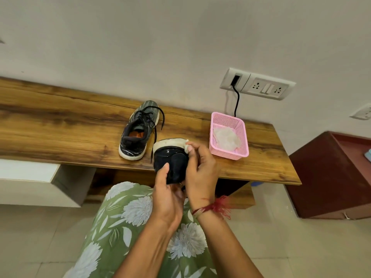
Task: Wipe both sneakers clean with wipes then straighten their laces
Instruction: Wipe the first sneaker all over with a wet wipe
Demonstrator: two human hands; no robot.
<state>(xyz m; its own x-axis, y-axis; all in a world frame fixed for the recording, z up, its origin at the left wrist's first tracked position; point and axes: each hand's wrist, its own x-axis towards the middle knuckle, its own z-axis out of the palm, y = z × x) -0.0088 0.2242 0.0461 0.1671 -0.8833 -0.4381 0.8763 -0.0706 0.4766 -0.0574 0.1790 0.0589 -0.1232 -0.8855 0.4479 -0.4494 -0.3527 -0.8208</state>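
Note:
One dark sneaker with a white sole and loose black laces stands on the wooden shelf. The other sneaker is held up at the shelf's front edge, heel towards me, white sole on top. My left hand grips it from below, thumb on the heel. My right hand pinches a small white wipe against the right end of the sole. A lace of the held sneaker hangs down at its left.
A pink mesh basket holding crumpled white wipes stands on the shelf to the right of my hands. Behind it a black cable runs up to a wall socket panel. A dark red cabinet stands at right, a white unit at left.

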